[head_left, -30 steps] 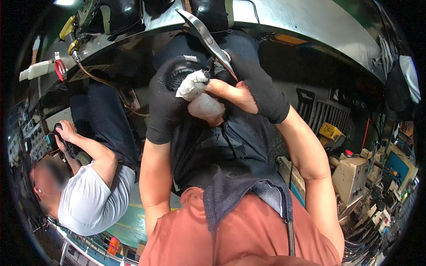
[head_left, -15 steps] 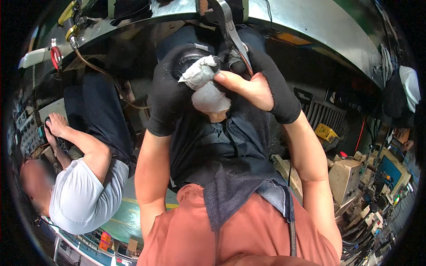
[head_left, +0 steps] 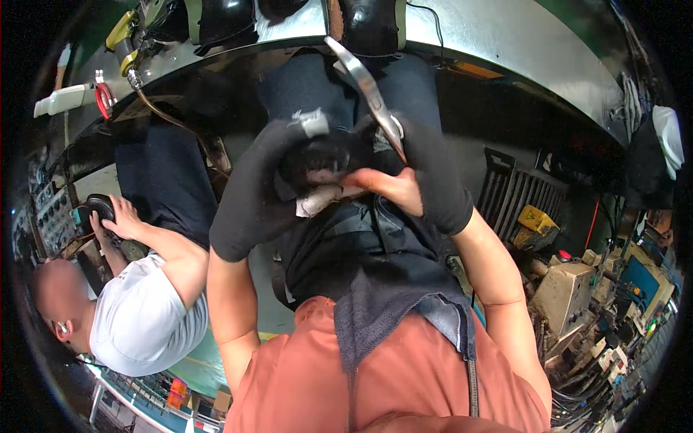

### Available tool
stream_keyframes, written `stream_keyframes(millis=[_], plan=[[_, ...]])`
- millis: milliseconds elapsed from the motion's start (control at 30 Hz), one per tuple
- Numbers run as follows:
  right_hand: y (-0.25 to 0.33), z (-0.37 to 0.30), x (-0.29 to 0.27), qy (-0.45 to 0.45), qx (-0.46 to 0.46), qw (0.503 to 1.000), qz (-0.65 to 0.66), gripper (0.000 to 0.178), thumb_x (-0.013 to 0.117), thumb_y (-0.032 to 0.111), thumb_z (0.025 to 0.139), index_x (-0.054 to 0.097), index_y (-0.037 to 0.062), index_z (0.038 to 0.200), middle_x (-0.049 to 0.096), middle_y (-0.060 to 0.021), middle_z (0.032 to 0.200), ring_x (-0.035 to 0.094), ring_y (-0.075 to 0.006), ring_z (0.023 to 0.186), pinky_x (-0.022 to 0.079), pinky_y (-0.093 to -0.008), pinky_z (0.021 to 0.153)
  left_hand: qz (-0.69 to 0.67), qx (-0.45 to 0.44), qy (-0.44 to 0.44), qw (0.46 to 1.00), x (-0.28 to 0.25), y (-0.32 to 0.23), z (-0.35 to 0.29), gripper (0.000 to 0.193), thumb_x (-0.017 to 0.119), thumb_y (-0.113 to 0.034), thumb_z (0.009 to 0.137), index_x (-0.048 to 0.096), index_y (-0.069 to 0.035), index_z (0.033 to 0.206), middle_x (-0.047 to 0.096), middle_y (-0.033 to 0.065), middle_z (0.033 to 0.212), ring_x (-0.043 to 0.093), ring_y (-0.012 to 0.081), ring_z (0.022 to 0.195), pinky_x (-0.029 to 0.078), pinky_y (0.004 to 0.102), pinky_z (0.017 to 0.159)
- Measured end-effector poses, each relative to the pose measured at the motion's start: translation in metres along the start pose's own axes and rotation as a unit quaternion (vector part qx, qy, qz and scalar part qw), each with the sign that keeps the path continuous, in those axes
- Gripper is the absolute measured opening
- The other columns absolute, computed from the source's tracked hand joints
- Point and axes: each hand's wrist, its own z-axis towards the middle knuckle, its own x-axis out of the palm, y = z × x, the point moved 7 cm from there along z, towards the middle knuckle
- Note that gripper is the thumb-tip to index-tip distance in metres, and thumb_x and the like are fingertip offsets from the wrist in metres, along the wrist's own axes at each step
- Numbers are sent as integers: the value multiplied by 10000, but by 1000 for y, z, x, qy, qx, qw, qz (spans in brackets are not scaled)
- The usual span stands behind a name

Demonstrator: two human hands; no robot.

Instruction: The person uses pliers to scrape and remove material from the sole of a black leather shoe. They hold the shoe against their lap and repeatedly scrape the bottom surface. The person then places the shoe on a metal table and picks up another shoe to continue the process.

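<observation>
Above my lap, my left hand [head_left: 263,169], in a black fingerless glove with pale wrapping on its fingers, closes round a dark rounded piece [head_left: 310,155]. Motion smears this piece, and the hand partly covers it; its kind cannot be made out. My right hand [head_left: 426,173], gloved in black with the thumb bare, grips metal pincers [head_left: 372,94]. Their curved steel head points up and away, toward the bench edge. The right thumb reaches left to the lower side of the dark piece. The right fingers are mostly hidden behind the glove and handle.
Ahead curves a metal bench [head_left: 498,40] bearing black moulded pieces [head_left: 372,25]. A yellow air tool [head_left: 126,43] with a hose lies at its left. Another person [head_left: 148,310] works close on my left. Machinery [head_left: 563,289] and a yellow box [head_left: 538,220] stand on my right.
Both hands have come a little nearer to me, and the dark piece has turned between them. The pincers have shifted down and stay in my right hand. The co-worker's hands have moved.
</observation>
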Motion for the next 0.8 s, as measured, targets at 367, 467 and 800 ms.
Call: stream_keyframes(millis=[367, 467, 800], plan=[[20, -47, 4, 19, 44, 992, 114, 325, 726, 299, 813, 581, 31, 924, 550, -149, 788, 535, -317, 702, 428, -394, 648, 137, -126, -336, 924, -8, -5, -114, 534, 668, -107, 850, 437, 12, 1317, 540, 121, 1225, 536, 215, 1097, 438, 350, 946], [-7, -93, 21, 162, 144, 963, 157, 250, 626, 259, 898, 552, 20, 896, 527, -155, 755, 524, -297, 672, 421, -389, 640, 113, -156, -252, 948, 21, 10, -136, 603, 759, -195, 784, 488, 22, 1277, 567, 152, 1206, 547, 258, 1120, 427, 367, 960], [-31, -139, 11, 252, 242, 913, 211, 286, 462, 271, 993, 592, 17, 999, 594, -126, 812, 576, -225, 755, 466, -334, 745, -56, -300, -284, 909, 40, 65, -148, 438, 669, -214, 881, 544, 0, 1243, 638, 98, 1107, 605, 172, 980, 475, 311, 863]])
